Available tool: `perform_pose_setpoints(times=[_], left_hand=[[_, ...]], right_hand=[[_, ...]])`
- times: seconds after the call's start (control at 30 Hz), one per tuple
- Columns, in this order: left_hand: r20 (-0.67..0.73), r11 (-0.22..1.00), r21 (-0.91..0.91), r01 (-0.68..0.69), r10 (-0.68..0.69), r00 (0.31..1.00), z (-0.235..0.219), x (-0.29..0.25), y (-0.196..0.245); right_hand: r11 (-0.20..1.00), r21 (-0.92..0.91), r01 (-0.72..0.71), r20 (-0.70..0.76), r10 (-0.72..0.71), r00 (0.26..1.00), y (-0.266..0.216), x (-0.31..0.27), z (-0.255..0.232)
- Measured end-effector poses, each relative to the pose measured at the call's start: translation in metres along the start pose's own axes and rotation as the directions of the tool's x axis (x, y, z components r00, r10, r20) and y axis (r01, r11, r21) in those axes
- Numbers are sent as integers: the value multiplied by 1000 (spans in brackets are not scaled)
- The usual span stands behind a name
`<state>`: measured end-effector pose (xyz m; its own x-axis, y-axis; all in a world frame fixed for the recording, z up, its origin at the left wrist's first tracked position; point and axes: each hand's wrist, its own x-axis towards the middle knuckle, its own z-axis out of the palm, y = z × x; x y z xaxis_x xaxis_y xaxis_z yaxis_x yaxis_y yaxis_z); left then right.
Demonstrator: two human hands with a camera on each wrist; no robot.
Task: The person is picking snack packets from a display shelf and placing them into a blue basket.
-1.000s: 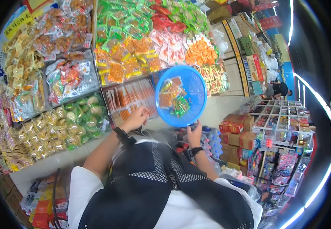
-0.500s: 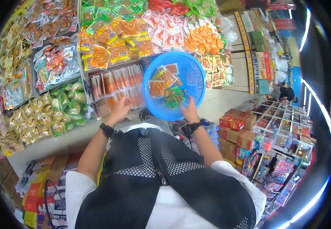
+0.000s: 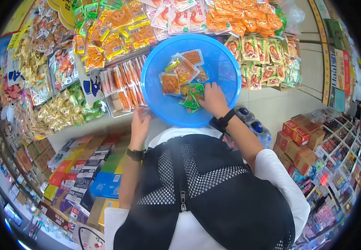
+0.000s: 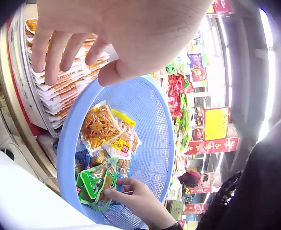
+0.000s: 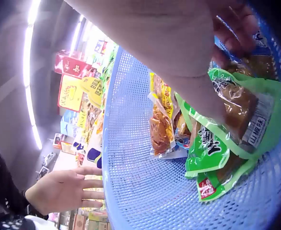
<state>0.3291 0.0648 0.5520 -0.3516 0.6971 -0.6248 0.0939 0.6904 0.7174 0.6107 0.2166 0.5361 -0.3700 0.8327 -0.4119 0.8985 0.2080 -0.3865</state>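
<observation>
Between my black vest (image 3: 180,166) and the orange packets (image 3: 245,18) is the blue basket (image 3: 224,62), its mouth facing up toward me, presumably so that its contents can be seen and got at from above. My right hand (image 3: 213,100) dips inside from the near right, thumb and fingers pinching a green packet (image 4: 102,179) by its edge, a grip that likely suits a thin, slippery wrapper. That packet lies with another green one low on the near side, while a packet of brown slices (image 3: 170,83), a yellow-labelled packet (image 3: 182,71) and a packet of reddish sticks (image 3: 193,57) overlap further in, probably just as they settled together. My left hand (image 3: 139,129) holds nothing; its fingers lie loosely extended just beside the left rim, though I cannot tell whether they touch. What bears the basket's weight is hidden. Beyond that hand, slim packets (image 3: 126,81) overlap in tight rows, I suppose to save space.
</observation>
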Motion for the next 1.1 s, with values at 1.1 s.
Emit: perform_pose_setpoints(times=[1.1], left_hand=[[433, 961, -191, -200, 265, 861, 116, -32, 156]], right_hand=[[363, 932, 20, -12, -24, 1000, 23, -30, -90]])
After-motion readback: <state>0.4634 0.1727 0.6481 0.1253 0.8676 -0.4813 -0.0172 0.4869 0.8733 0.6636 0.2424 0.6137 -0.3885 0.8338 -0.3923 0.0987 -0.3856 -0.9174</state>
